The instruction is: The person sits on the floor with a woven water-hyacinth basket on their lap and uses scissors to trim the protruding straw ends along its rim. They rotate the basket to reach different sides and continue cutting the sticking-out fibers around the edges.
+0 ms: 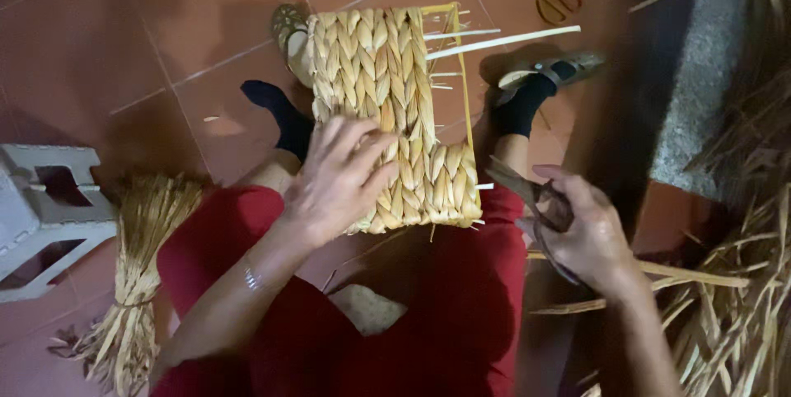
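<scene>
Straw-woven panel (395, 109) lies under the flat, open left hand (342, 179), bare floor tiles (107, 43) beyond its edge. Right hand (581, 232) grips scissors (535, 199), their blades partly hidden.

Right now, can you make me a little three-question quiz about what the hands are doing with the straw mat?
1. True or false: the left hand rests on the woven mat.
2. What does the right hand hold? A) hammer B) scissors C) brush
3. Fill in: a tied straw bundle lies beside a grey plastic ____.

Key: 1 true. 2 B. 3 stool.
</scene>
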